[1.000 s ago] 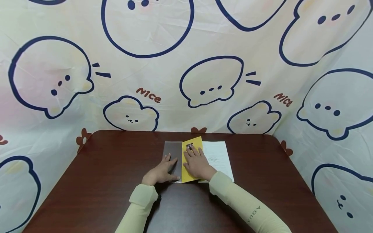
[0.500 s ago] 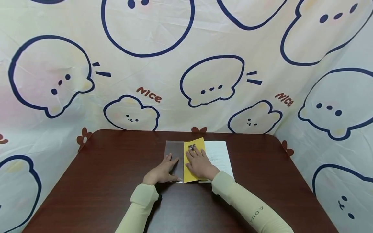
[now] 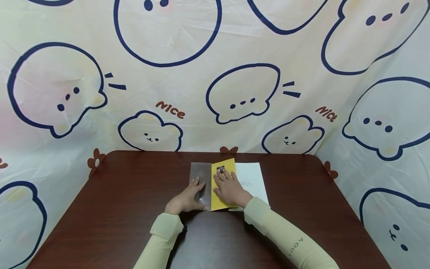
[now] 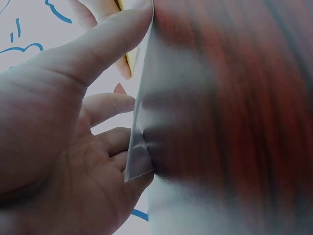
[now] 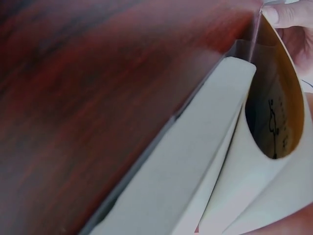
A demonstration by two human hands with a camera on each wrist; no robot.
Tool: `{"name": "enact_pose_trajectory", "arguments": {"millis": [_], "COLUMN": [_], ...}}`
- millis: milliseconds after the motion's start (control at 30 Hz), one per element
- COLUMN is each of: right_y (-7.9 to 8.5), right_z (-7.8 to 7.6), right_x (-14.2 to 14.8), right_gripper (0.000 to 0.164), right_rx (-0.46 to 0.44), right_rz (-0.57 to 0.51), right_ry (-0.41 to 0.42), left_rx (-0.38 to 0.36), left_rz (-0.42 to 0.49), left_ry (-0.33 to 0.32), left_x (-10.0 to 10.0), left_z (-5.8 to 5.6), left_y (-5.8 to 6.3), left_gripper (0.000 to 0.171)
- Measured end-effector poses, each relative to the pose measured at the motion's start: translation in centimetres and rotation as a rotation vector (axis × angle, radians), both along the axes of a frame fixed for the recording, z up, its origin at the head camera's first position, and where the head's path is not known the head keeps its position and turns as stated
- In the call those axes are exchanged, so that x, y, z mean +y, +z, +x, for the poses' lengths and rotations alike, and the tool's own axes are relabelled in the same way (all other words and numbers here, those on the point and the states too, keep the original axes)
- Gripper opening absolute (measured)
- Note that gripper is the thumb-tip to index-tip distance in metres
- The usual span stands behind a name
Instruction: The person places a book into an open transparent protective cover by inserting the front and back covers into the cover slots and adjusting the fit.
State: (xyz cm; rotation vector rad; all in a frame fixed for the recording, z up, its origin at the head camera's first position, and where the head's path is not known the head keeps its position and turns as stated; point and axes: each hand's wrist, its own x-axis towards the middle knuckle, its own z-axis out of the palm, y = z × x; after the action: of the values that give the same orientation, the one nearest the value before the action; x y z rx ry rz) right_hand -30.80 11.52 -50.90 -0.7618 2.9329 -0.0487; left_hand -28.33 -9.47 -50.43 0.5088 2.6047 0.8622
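Here, near the surface's [image 3: 114,209] far edge, left hand [image 3: 185,198] and right hand [image 3: 231,189] splay on clear cover [image 3: 200,170] and yellow sheet [image 3: 217,202]; even pressure advised.

We see long sleeves in pale yellow-green on both arms, the left sleeve [image 3: 152,248] plain where it shows, the right sleeve [image 3: 285,237] printed with dark capital lettering [image 3: 295,246] that reads "AQUA". Each ends in a broad, paler cuff, the left cuff [image 3: 167,226] and the right cuff [image 3: 256,212] both looking folded back, softly creased. Beyond them, we find the left grip [image 3: 185,198] and right grip [image 3: 231,189] bare.
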Motion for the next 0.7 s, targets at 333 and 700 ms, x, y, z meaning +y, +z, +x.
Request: {"name": "enact_pose_trajectory", "arguments": {"millis": [333,700], "right_y": [0.6,1.5], "right_z": [0.0,-0.6], "right_x": [0.4,1.5], "right_gripper": [0.062,0.071], "right_rx": [-0.047,-0.064], "right_rz": [-0.033,-0.023], "right_ry": [-0.013,0.045], "left_rx": [-0.01,0.009], "left_rz": [-0.011,-0.022], "left_ry": [0.035,0.031], "left_x": [0.2,0.0], "left_z": [0.0,0.2], "left_y": [0.1,0.2], "left_gripper": [0.098,0.098]}}
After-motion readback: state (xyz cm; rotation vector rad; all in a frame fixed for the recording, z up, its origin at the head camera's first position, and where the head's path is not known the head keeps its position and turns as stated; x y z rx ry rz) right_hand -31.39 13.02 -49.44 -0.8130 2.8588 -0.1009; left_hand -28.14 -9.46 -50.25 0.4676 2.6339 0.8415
